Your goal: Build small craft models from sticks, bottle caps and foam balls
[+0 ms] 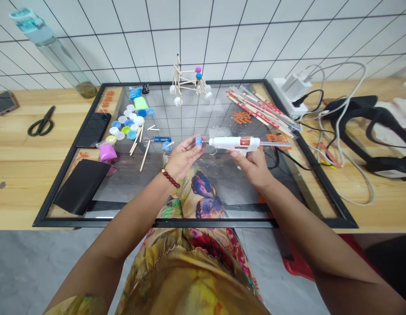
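My left hand (185,156) pinches a blue bottle cap (198,141) between thumb and fingers. My right hand (254,165) is wrapped round the handle of a white hot glue gun (234,143), whose nozzle points left and meets the cap or stops just short of it. A clear glue stick (275,143) sticks out of the gun's rear. Left of my left hand lie another blue cap (167,146) with a short stick by it and blue-handled thread snips (161,139). Farther back stands a small model of wooden sticks (186,82) with white caps as wheels.
Coloured bottle caps (127,122), loose sticks (136,141), a pink clay packet (107,152), a phone (94,130) and a black pouch (82,186) lie left. Wrapped chopsticks (255,107), a power strip (286,97) and cables (341,144) are right. A tall bottle (55,52) stands back left.
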### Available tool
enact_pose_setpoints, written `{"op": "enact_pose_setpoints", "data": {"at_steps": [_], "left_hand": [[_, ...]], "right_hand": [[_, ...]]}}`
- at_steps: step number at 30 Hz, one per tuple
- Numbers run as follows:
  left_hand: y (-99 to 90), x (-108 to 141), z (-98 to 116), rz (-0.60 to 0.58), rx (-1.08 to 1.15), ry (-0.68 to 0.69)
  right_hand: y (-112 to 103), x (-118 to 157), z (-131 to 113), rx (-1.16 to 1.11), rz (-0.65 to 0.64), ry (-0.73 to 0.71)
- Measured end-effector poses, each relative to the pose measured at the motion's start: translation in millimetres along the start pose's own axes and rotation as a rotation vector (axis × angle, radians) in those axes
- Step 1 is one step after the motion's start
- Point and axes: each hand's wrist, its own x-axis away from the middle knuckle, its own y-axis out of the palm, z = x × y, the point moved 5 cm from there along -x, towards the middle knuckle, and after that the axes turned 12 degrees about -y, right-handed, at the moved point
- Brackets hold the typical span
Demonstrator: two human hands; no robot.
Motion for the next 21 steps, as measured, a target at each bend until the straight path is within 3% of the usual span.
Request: {"op": "enact_pose_setpoints", "data": {"at_steps": [21], "left_hand": [[-0.3,1.0,-1.0,0.012,0.003,-0.019]], "right_hand": [[-3.2,3.2,1.9,0.128,0.011,-0.068]]}}
